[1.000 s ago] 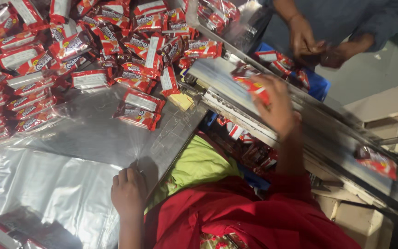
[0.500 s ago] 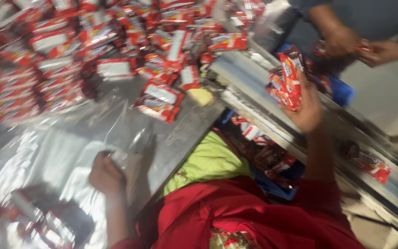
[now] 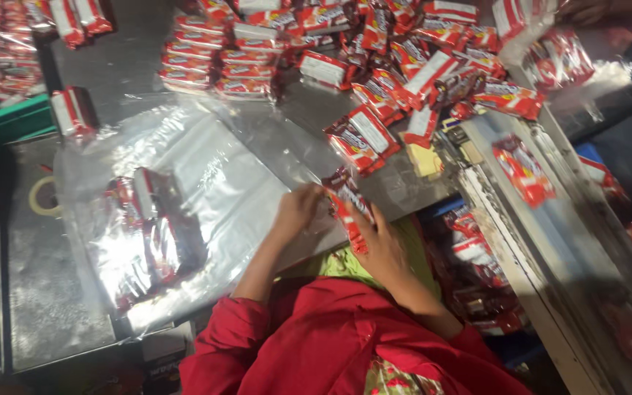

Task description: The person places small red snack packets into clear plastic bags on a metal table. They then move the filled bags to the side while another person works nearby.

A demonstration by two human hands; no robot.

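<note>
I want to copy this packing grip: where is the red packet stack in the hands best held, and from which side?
Grip the red packet stack across its long flat sides, near the middle, coming from the near edge of the steel table. It stands tilted on end, and the right hand already cradles it from below while the left hand steadies its left face.

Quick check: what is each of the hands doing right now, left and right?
Left hand: fingers curled at the top of the red snack packets; firm grip cannot be told.
Right hand: closed around the red snack packets, holding them.
</note>
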